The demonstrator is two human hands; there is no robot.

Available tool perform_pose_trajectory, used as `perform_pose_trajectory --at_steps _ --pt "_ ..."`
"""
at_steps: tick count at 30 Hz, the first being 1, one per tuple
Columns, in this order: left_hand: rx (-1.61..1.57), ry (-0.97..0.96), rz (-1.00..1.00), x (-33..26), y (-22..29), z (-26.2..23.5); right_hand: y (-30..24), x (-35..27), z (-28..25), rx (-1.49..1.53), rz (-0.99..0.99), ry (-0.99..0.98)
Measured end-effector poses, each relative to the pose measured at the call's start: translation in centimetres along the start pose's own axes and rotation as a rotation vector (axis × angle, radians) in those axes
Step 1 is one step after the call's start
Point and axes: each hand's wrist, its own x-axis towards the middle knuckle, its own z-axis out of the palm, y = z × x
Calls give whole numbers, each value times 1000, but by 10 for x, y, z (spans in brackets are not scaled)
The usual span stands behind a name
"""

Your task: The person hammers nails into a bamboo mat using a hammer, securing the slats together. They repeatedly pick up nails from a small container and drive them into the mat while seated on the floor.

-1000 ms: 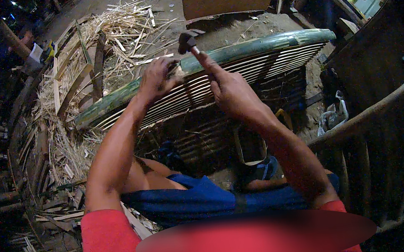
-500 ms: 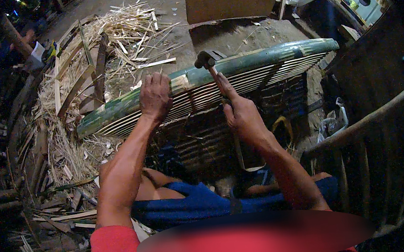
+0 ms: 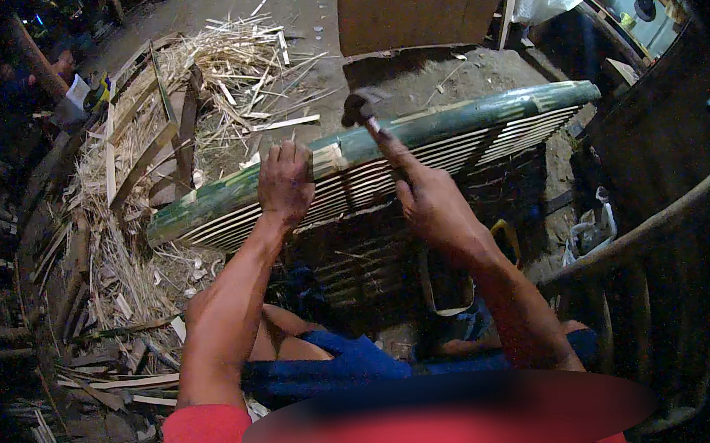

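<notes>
Saw the slatted bamboo piece slanting across the middle, with heaped shavings beyond its left half and a brown panel on the far side. Gripped the hammer in the right hand, fingers closed round the handle, one stretched along it. Had the left hand across the bamboo, fingers curled; could not tell whether round anything. Lost the hammer head's outline to blur.
</notes>
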Motion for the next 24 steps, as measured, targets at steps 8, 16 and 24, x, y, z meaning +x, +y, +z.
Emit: perform_pose_trajectory --at_steps 8,16,24 --pt "-71 -61 -37 -1 -1 1 4 -8 19 -15 -24 87" --pt "-38 -88 -48 0 -2 2 8 -18 6 206 -154 349" --pt "-11 -7 -40 -2 -3 3 37 -17 29 -104 -116 157"
